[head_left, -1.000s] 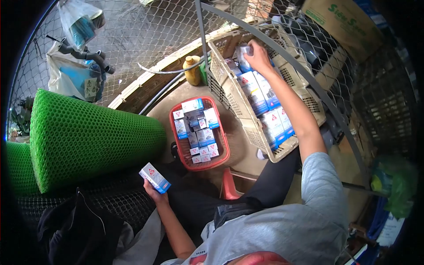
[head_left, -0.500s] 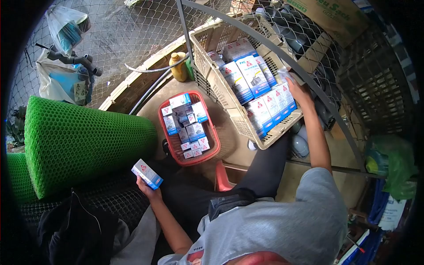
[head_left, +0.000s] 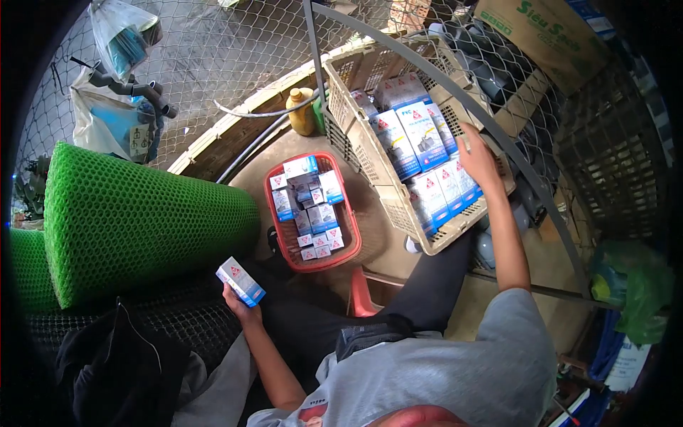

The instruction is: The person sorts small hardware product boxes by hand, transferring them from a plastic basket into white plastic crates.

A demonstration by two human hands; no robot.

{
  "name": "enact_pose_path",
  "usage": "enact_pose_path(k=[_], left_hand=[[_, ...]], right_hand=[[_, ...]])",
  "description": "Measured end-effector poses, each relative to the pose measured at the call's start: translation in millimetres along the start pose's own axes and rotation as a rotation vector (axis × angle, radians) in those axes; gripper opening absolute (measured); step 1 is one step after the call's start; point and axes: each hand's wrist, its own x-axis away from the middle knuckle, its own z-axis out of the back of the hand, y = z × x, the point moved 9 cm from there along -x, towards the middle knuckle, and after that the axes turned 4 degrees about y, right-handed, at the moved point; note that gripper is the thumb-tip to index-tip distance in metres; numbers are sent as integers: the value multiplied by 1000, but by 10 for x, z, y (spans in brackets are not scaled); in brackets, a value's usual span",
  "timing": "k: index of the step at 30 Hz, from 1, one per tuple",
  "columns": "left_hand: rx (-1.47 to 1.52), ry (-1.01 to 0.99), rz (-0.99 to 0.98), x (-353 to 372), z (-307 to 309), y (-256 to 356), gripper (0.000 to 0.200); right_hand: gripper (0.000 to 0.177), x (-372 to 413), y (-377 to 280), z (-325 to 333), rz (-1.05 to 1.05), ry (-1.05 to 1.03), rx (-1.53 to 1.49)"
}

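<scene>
My left hand [head_left: 240, 306] is closed round a small white and blue box [head_left: 241, 281] at the lower left, over my lap. My right hand [head_left: 478, 158] reaches into the beige plastic crate [head_left: 367, 157], at the right end of its rows of boxes. Its fingers are bent beside the white and blue boxes [head_left: 425, 135]; whether they hold anything cannot be made out. Between my hands stands a red basket [head_left: 286, 243] with several smaller boxes [head_left: 321, 217] of the same colours, some upright and some lying flat.
A large green mesh roll [head_left: 149, 224] lies at the left. A wire fence with a metal frame [head_left: 316, 43] runs past the crate. A yellow bottle [head_left: 301, 114] stands behind the basket. Bags hang at the upper left. A cardboard box [head_left: 548, 43] is at the upper right.
The view has shifted slightly, so the crate and basket appear further right. My right hand has changed its finger pose at the crate's right side. My left hand still holds the box.
</scene>
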Motion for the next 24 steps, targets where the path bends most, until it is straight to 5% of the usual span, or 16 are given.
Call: enact_pose_path(k=[3,8,10,14,17,20,24], left_hand=[[-20,-12,21,-47,55,-42,54],[-34,29,24,-31,112,-36,55],[-31,41,21,-21,112,-33,56],[-7,73,53,-46,222,-60,55],[-23,68,67,-36,201,-72,53],[-5,82,69,-12,155,-30,51],[-2,151,67,34,87,13,49]], right_hand=[[40,-576,-502,-297,206,49,-4],[52,-1938,-310,-1309,113,-146,-107],[75,-2223,-108,-1724,-47,-402,220],[95,-2407,241,-2270,-86,-478,419],[154,-2466,566,-2404,-221,-516,581],[154,-2435,573,-2406,-348,-654,580],[153,-2263,250,-2060,-384,-492,645]])
